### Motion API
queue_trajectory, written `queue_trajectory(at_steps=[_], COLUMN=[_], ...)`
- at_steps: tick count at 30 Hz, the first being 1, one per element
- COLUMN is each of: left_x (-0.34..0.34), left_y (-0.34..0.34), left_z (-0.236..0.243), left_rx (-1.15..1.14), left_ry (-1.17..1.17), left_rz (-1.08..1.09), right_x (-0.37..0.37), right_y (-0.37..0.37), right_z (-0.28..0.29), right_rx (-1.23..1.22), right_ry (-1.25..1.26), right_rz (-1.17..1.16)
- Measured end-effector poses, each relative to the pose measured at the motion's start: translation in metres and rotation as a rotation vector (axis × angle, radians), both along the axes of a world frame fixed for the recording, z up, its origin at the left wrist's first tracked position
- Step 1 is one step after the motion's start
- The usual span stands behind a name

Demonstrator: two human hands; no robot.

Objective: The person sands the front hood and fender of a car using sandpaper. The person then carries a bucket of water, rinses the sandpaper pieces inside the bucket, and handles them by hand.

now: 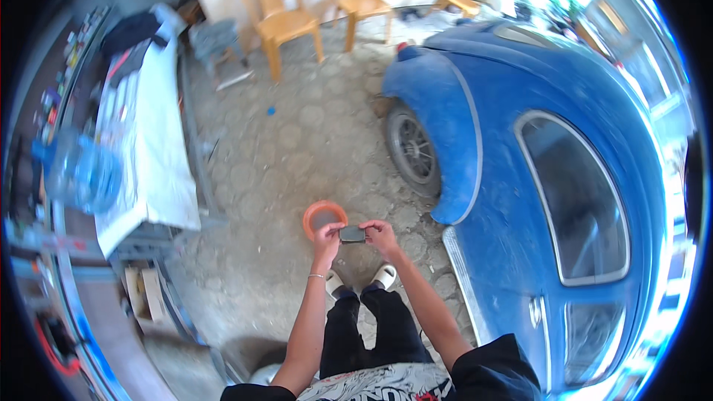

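Note:
Between my two hands is a small dark grey flat rectangle, its exact kind too small to make out (353,235). My left hand (327,240) pinches its left end, and my right hand (381,238) grips the right end. Both arms stretch down in front of my body. Just beyond my left hand, an orange bucket (307,221) stands on the floor, with something greyish inside; my fingers overlap its near rim in the picture.
A blue car (490,134) fills the right side, its wheel (413,147) facing the floor space. To the left, a covered workbench (152,156) bears a clear blue water jug (85,171). Yellow-orange plastic chairs (281,26) line the back wall. A blue cap (271,111) lies on the stone paving.

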State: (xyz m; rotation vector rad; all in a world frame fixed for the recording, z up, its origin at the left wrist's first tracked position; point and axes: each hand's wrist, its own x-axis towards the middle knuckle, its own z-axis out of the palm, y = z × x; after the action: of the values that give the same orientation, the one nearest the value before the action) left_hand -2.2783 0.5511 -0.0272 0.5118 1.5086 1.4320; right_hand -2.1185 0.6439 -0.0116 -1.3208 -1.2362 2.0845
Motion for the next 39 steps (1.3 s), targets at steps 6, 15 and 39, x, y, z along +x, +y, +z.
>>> queue_trajectory(at_steps=[6, 15, 39], left_x=[0.066, 0.224, 0.104], left_y=[0.015, 0.041, -0.013], left_z=[0.090, 0.121, 0.037], left_rx=[-0.015, -0.060, 0.027], left_ry=[-0.251, -0.161, 0.028], left_rz=[-0.273, -0.817, -0.125], right_x=[0.090, 0.254, 0.095], right_y=[-0.021, -0.085, -0.017], right_z=[0.066, 0.125, 0.035], right_rx=[-0.090, 0.321, 0.183], right_ry=[0.230, 0.104, -0.054], right_rz=[-0.382, -0.746, -0.251])
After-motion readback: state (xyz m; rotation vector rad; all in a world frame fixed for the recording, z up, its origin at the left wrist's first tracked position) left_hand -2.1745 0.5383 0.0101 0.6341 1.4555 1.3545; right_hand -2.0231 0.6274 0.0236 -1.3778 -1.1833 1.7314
